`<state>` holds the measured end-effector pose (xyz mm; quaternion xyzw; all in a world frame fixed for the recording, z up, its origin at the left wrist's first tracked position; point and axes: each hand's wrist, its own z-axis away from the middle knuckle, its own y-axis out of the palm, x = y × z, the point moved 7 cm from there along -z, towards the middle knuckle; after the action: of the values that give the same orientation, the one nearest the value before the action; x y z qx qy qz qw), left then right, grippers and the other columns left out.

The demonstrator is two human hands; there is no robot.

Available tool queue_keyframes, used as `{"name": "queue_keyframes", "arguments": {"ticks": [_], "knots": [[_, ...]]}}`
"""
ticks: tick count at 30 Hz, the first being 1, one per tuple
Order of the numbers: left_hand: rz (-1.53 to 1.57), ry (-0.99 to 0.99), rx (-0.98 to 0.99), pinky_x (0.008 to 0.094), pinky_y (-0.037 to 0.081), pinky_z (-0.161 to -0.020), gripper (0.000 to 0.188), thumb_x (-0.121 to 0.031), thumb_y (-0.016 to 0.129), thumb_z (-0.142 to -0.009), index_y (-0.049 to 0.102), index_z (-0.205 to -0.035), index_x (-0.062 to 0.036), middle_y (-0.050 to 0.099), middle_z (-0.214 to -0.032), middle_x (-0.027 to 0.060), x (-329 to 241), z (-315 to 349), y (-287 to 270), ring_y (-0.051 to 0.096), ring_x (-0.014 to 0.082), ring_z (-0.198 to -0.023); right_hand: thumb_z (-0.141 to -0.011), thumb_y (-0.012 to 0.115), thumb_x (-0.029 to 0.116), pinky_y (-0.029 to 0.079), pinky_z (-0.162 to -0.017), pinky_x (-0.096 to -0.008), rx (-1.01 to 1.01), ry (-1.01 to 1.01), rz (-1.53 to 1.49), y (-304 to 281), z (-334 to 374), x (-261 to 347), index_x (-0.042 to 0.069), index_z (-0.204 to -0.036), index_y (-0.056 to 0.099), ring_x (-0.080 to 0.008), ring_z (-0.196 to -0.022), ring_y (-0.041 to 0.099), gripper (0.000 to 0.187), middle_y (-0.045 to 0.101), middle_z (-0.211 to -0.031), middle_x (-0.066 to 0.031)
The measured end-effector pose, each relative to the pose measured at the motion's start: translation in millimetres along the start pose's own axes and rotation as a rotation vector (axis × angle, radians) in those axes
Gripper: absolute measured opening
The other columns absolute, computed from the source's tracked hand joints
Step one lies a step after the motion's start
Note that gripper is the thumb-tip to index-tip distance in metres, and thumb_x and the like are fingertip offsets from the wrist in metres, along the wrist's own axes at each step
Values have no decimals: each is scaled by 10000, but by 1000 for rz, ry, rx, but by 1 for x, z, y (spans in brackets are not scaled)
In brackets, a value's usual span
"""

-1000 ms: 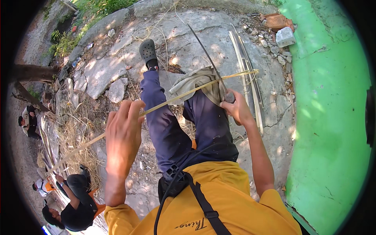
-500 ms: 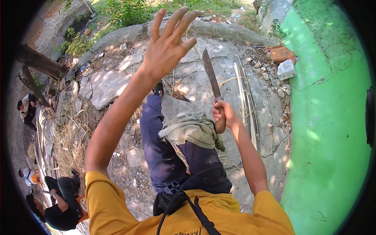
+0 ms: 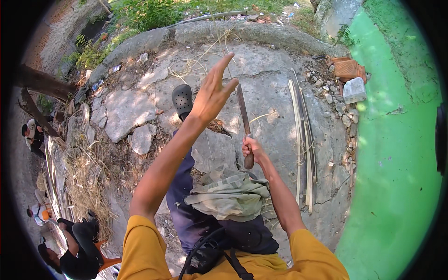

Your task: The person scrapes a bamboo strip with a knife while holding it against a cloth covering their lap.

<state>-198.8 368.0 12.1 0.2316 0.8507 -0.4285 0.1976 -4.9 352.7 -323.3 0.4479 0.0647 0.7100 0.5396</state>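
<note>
My right hand (image 3: 252,146) is closed round the wooden handle of a machete (image 3: 242,108), its long dark blade pointing away from me. Beside the blade's tip, my left hand (image 3: 212,95) is raised with fingers stretched out and thumb apart; it appears to hold nothing. A thin pale strand (image 3: 227,45) runs up by its fingertips, and I cannot tell whether they touch. Across my lap lies a crumpled grey-green cloth (image 3: 228,195). To the right of the machete, several long thin split strips (image 3: 302,140), pale and dark, lie on the concrete.
Curled pale shavings (image 3: 191,65) lie ahead on the cracked concrete (image 3: 128,109), before a low kerb (image 3: 205,33). A green wall (image 3: 392,177) bounds the right, with stones, a white block (image 3: 354,90) and orange bricks (image 3: 347,69) beside it. Other people (image 3: 77,247) sit at left near dry straw.
My left hand has come down and to the right, toward the blade's tip. The machete has shifted slightly down and left in view, still in my right hand. The view has tilted a little.
</note>
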Motion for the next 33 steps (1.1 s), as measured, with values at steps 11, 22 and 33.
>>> {"name": "queue_keyframes", "arguments": {"ticks": [11,22,33], "knots": [[589,-19,-212,378,671,-940,651,209,680,-890,257,-1270,-108,338,-1401,193,0,34,32,693,382,-1197,-879,632,204,417,-486,-305,-15,-72,-6,-11,-25,-27,94,-809,535,-112,-494,479,162,520,-650,-15],[1097,-654,65,275,289,-577,544,-516,552,-1099,434,-731,-133,373,-665,-58,62,50,136,330,68,-600,-917,660,171,431,-464,-297,-235,-163,221,-17,-11,-21,64,-834,560,-111,-513,528,168,581,-668,-32],[884,-700,-21,335,114,-510,798,-791,204,-1061,239,-600,-141,193,-573,-62,49,49,159,187,90,-523,-931,658,161,410,-424,-303,-347,-246,189,-16,-5,-39,45,-837,579,-112,-462,510,169,569,-635,-22]]}}
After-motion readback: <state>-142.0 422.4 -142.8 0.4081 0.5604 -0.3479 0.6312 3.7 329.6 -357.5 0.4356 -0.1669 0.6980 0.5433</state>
